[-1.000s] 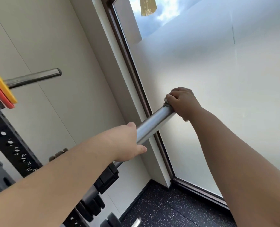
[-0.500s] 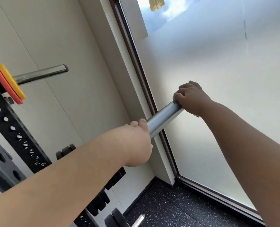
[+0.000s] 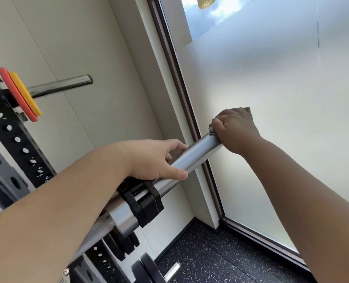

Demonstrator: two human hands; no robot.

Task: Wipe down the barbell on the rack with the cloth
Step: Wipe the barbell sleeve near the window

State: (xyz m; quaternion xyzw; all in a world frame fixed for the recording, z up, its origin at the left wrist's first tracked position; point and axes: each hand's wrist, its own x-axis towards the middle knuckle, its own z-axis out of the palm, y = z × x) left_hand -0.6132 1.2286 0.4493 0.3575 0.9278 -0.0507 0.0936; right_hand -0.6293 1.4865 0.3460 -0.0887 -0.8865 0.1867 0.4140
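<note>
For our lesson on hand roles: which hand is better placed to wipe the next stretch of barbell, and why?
Right. The right hand grips the cloth at the end of the barbell; the left hand holds it without cloth, beside the black plates, likely steadying.

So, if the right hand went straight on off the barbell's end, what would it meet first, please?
Most likely the frosted window pane: the right hand grips the cloth at the end of the barbell, and nothing else shows beyond it, though the gap is hard to judge.

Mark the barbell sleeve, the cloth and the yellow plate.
barbell sleeve [image 3: 192, 158], head view, bare chrome middle
cloth [image 3: 211, 130], head view, grey edge showing
yellow plate [image 3: 25, 92], head view, its face
</note>
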